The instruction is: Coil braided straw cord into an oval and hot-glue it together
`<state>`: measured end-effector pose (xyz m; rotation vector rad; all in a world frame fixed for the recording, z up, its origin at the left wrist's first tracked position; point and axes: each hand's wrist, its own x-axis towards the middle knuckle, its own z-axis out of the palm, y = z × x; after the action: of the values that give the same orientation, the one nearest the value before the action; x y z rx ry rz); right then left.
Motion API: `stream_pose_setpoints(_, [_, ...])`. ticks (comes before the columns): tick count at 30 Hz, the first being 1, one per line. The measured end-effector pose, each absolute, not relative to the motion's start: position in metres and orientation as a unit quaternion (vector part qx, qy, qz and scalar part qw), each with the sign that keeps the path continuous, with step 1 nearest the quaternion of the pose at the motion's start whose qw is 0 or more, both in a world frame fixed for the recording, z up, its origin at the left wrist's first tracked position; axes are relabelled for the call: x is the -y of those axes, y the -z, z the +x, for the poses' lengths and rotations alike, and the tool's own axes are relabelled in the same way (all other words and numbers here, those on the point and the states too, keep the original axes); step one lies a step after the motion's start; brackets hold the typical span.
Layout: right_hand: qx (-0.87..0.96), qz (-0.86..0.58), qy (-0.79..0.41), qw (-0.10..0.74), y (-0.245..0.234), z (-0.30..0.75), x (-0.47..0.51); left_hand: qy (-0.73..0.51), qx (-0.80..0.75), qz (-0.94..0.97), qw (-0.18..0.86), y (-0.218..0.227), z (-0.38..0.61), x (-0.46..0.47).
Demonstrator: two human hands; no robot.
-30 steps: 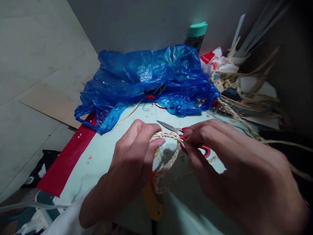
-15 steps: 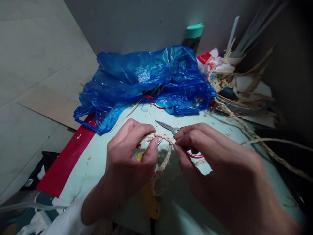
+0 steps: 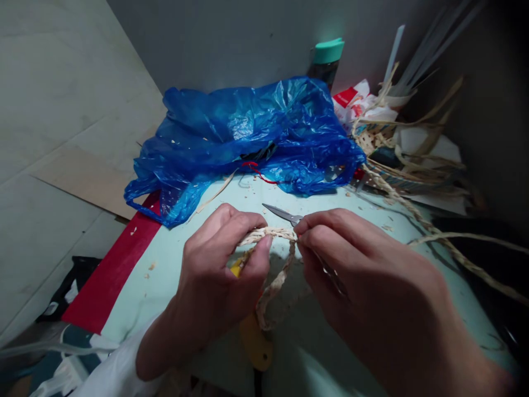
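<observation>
A pale braided straw cord (image 3: 273,286) loops above the light green table (image 3: 165,264). My left hand (image 3: 219,275) is closed, pinching the cord's top stretch between thumb and fingers. My right hand (image 3: 372,292) is closed too, pinching the same stretch a little to the right, fingertips almost meeting the left ones. Scissors (image 3: 283,214) lie on the table just behind my hands, only the steel blades showing; their handles are hidden under my right hand. A yellow-handled tool (image 3: 256,344) lies under the cord loop.
A crumpled blue plastic bag (image 3: 248,132) fills the back of the table. A teal-capped bottle (image 3: 326,58) stands behind it. Loose straw strips and woven pieces (image 3: 397,154) pile at the back right, with a braided cord (image 3: 454,251) trailing right. A red strip (image 3: 111,270) borders the table's left edge.
My two hands have drawn closer together on the cord and shifted slightly left. My right hand now covers the red scissor handles that showed before.
</observation>
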<state>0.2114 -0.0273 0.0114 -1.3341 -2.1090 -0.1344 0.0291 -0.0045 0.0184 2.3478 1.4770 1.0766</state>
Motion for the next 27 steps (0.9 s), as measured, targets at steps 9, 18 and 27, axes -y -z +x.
stream_pose_setpoints(9, [0.795,-0.515,0.019,0.321,-0.012,0.204,0.028,-0.381,-0.493,0.777,0.083,-0.017,0.033,0.003])
stream_pose_setpoints(18, [0.678,-0.546,-0.246,0.427,-0.013,0.201,0.025,-0.408,-0.495,0.765,0.061,-0.016,0.032,0.003])
stream_pose_setpoints(27, [0.598,-0.533,-0.408,0.438,-0.006,0.200,0.021,-0.413,-0.490,0.768,0.021,-0.015,0.032,0.000])
